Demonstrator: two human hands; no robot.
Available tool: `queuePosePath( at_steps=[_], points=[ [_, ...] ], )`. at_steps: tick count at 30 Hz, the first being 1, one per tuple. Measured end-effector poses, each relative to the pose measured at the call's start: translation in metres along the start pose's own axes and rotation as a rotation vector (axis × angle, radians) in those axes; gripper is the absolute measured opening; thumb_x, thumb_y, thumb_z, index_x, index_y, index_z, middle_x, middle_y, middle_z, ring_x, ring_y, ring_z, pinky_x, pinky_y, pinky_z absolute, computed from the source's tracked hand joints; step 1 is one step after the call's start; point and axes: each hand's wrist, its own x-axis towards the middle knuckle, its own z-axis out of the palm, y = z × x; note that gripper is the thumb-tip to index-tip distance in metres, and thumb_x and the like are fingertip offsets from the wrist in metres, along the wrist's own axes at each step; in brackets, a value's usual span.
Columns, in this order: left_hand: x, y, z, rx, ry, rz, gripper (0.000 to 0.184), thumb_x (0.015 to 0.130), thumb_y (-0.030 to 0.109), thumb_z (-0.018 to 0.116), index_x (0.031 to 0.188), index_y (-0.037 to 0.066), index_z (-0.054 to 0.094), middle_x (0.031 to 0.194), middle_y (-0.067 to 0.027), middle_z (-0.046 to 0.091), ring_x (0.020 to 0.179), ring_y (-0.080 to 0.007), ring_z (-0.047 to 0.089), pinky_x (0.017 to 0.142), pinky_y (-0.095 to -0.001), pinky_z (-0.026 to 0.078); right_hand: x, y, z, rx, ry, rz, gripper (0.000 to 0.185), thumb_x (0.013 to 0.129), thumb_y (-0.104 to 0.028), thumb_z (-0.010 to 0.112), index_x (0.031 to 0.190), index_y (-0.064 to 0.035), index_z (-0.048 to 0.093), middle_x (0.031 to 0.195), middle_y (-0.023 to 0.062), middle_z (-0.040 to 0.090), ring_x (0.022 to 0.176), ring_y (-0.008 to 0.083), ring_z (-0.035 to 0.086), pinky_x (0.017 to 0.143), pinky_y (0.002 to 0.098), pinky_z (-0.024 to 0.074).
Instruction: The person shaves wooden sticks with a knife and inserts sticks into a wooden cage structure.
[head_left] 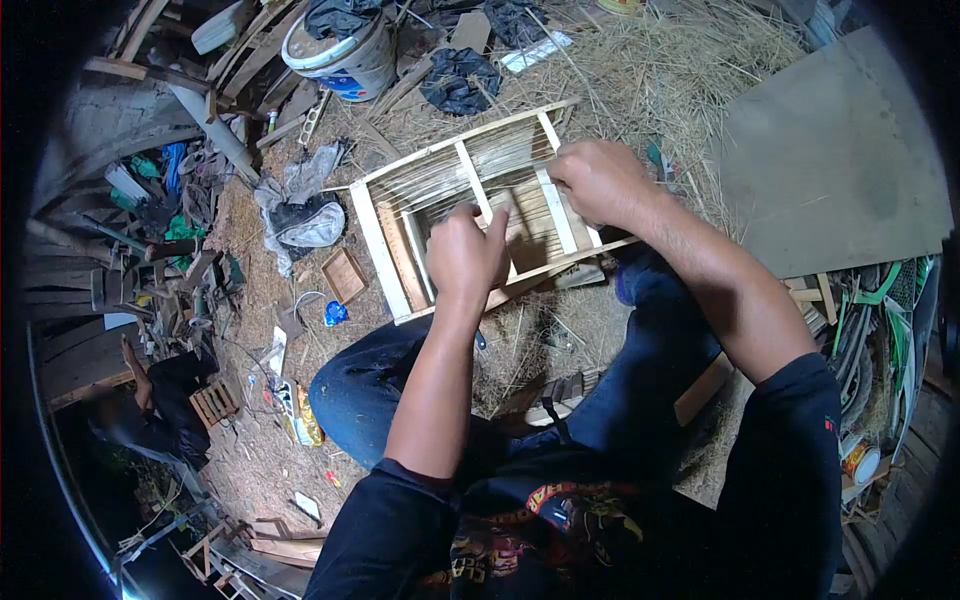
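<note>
A shallow wooden crate [382, 245] of pale slats lies tilted in front of my crossed legs, its open side with crossbars facing me. My left hand [467, 250] is closed at the middle crossbar [470, 172], thumb raised along it; its fingertips are partly hidden. Farther right, my right hand [600, 183] curls its fingers over the right-hand crossbar [557, 215]. Whether a small piece is pinched under those fingers I cannot make out. Thin slats form the crate's back and inner wall.
Straw and wood shavings cover the ground. A white bucket [345, 62] and black plastic bags [460, 82] lie beyond the crate. A small wooden box [344, 275] sits to its left, a large flat board [830, 150] to the right. Another person [165, 400] is at far left.
</note>
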Motion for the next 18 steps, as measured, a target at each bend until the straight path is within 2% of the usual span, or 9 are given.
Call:
queuePosePath(
  at_steps=[2,5,6,13,15,18],
  points=[
    [0.002,-0.002,0.010,-0.034,0.066,0.016,0.045,0.095,0.040,0.070,0.088,-0.004,0.077,0.057,-0.0242,0.063,0.059,-0.0405,0.069,0.062,-0.0489,0.054,-0.001,-0.002,-0.004,0.000,0.001,0.003,0.017,0.081,-0.003,0.062,0.089,-0.0059,0.076,0.095,0.0130,0.075,0.095,0.0332,0.075,0.080,0.0479,0.0610],
    [0.002,-0.010,0.012,-0.060,0.074,0.069,0.042,0.096,0.036,0.068,0.084,-0.004,0.075,0.057,-0.0255,0.062,0.058,-0.0422,0.068,0.061,-0.0496,0.053,0.002,-0.003,-0.001,0.015,0.018,-0.007,0.017,0.080,-0.003,0.063,0.089,-0.0050,0.076,0.095,0.0136,0.075,0.095,0.0329,0.075,0.079,0.0476,0.0617],
    [0.000,-0.010,0.009,-0.041,0.079,0.100,0.040,0.099,0.030,0.065,0.076,-0.002,0.071,0.060,-0.0249,0.064,0.058,-0.0435,0.068,0.060,-0.0520,0.055,0.004,-0.003,0.001,0.025,0.039,-0.024,0.017,0.079,-0.003,0.063,0.089,-0.0042,0.076,0.095,0.0138,0.075,0.094,0.0327,0.075,0.079,0.0472,0.0620],
    [-0.003,-0.018,0.010,-0.090,0.064,0.106,0.040,0.100,0.028,0.065,0.076,-0.003,0.069,0.060,-0.0261,0.061,0.057,-0.0448,0.065,0.057,-0.0523,0.051,0.008,-0.003,0.005,0.008,0.025,-0.041,0.015,0.078,-0.001,0.064,0.087,-0.0011,0.076,0.095,0.0150,0.075,0.094,0.0335,0.076,0.078,0.0470,0.0628],
    [-0.004,-0.020,0.010,-0.075,0.050,0.096,0.042,0.102,0.033,0.065,0.085,-0.005,0.074,0.057,-0.0250,0.060,0.052,-0.0396,0.064,0.054,-0.0470,0.048,0.008,-0.001,0.007,0.021,0.031,-0.041,0.014,0.077,-0.001,0.065,0.086,-0.0006,0.076,0.093,0.0164,0.075,0.092,0.0347,0.076,0.076,0.0475,0.0629],
    [-0.004,-0.022,0.012,-0.076,0.070,0.118,0.043,0.102,0.034,0.065,0.085,-0.005,0.074,0.056,-0.0239,0.060,0.049,-0.0365,0.062,0.053,-0.0467,0.047,0.007,-0.001,0.006,0.020,0.049,-0.068,0.014,0.077,-0.001,0.065,0.085,0.0002,0.076,0.090,0.0176,0.075,0.089,0.0354,0.076,0.075,0.0474,0.0629]
  ],
)
